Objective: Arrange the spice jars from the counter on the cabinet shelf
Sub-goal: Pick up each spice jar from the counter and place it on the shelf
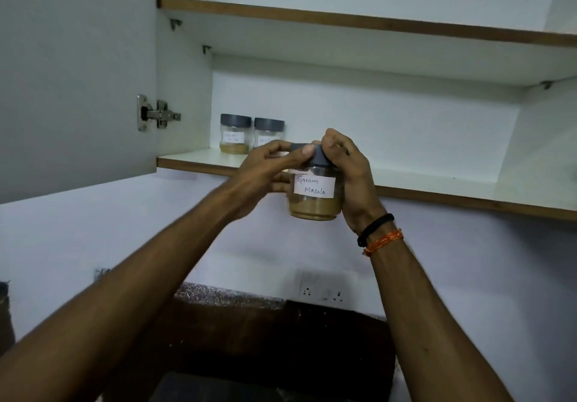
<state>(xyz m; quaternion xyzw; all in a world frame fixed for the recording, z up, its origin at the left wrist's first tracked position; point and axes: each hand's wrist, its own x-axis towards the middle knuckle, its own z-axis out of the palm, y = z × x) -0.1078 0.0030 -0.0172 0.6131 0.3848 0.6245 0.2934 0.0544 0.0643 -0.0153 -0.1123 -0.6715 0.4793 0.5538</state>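
Where both arms reach up from below, dark table (237,300) and wall socket (323,292) at bottom. Higher, jar (315,197) labelled "Garam Masala" held in mid-air, just in front of the shelf (437,194) edge, upright, brown powder in lower part. Left hand (265,170): fingers curled round jar side, thumb pressed across grey lid (307,154). Right hand (349,179): fingers curled over lid and far side; black and orange bands (379,236) at wrist. Farther back on shelf, left corner: two grey-lidded jars (252,134) side by side, labels unreadable. Door hinge (157,115) at left.
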